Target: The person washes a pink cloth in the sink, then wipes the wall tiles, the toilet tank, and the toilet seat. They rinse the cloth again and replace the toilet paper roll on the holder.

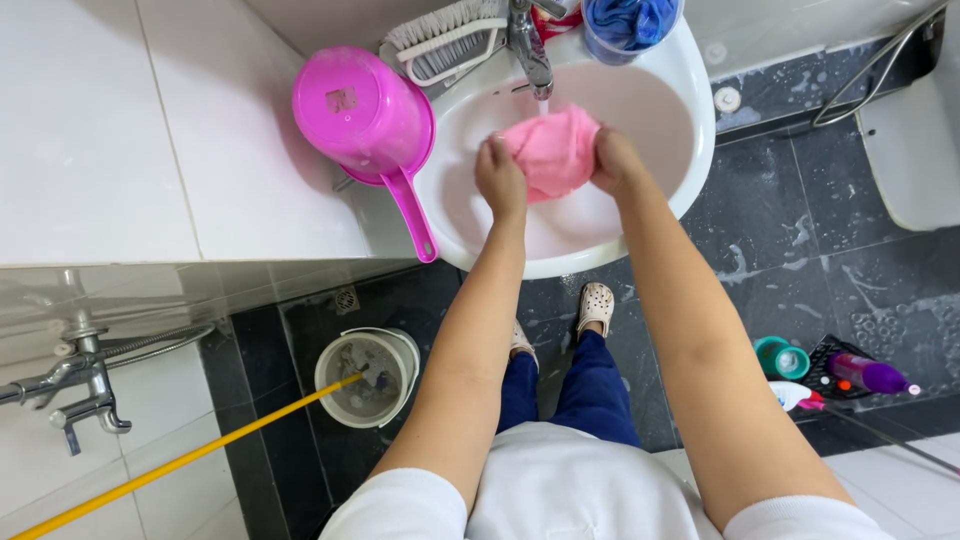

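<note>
Over a white wash basin (pixel 690 120) I hold a pink cloth (pixel 555 150) bunched between both hands. My left hand (pixel 498 178) grips its left side and my right hand (pixel 615 160) grips its right side. The cloth is just below the metal tap (pixel 528 50), where a thin stream of water falls onto it.
A pink plastic dipper (pixel 365 115) rests upside down on the basin's left rim. A scrubbing brush (pixel 440 40) and a cup with blue cloth (pixel 630 25) sit behind. Below on the wet dark floor stand a white bucket (pixel 368 375) with a yellow-handled mop (pixel 180 462) and several bottles (pixel 865 375).
</note>
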